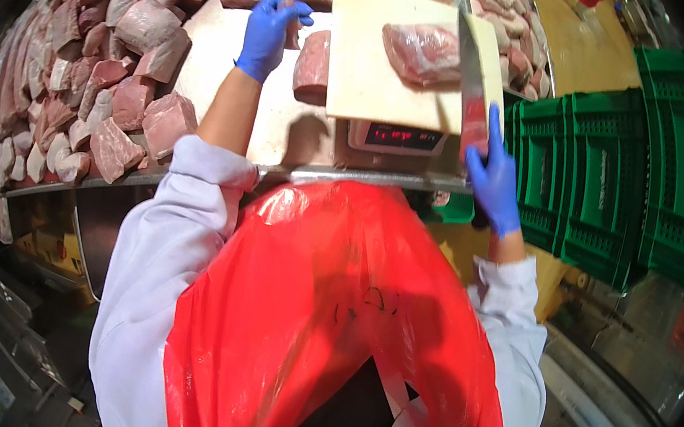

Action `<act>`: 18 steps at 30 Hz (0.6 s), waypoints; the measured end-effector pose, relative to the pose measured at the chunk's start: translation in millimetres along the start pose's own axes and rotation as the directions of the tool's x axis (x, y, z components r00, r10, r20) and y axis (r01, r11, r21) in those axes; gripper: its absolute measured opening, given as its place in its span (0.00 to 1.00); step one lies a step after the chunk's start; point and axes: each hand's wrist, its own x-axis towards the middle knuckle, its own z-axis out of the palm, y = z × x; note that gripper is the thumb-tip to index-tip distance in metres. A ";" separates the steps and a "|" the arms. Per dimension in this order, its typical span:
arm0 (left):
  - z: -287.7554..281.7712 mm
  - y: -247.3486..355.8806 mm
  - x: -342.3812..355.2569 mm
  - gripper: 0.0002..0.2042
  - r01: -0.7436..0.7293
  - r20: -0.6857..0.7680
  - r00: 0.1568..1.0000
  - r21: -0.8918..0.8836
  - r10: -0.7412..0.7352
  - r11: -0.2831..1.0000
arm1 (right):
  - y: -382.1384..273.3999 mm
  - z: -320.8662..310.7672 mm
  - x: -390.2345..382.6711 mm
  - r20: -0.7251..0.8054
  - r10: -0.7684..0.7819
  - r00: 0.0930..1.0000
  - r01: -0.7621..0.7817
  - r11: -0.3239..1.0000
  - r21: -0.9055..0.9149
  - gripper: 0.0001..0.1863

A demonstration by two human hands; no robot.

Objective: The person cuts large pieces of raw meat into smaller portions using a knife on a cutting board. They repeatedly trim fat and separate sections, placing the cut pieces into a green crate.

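Pink, fat-edged meat chunks [115, 61] heap leftmost; the rubbery blue left hand [265, 36] curls, whether around anything I cannot tell; a glossy, rounded cut [421, 54] lies on the flat cream board [364, 94]; the right hand [495, 182] grips a long steel knife [469, 68].

Red digits [402, 138] glow on the dark display [428, 137] of the scale [355, 135], too blurred to tell surely; black handwritten marks [378, 299] stand on the front of the red apron [291, 292], their meaning unclear; pale lettering [604, 182] runs along the sides of the green crates [601, 142], too small to read
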 end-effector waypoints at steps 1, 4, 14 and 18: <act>-7.2 -2.3 10.4 0.04 0.026 0.012 1.000 0.019 -0.026 0.999 | -2.5 9.3 12.8 -0.119 -0.062 0.991 0.073 0.993 0.089 0.35; 0.8 -2.4 18.9 0.05 0.019 -0.012 1.000 -0.092 -0.020 0.996 | -11.4 33.6 45.0 -0.233 0.074 0.970 -0.035 0.985 0.167 0.30; 10.6 2.1 32.7 0.08 0.146 0.127 0.981 0.007 -0.145 0.989 | -81.5 112.3 123.1 -0.356 0.007 0.934 -0.126 0.941 -0.313 0.41; 21.1 -3.4 40.2 0.07 0.168 0.138 0.977 -0.015 -0.164 0.986 | -78.4 132.0 108.8 -0.231 0.212 0.949 -0.301 0.825 -0.478 0.43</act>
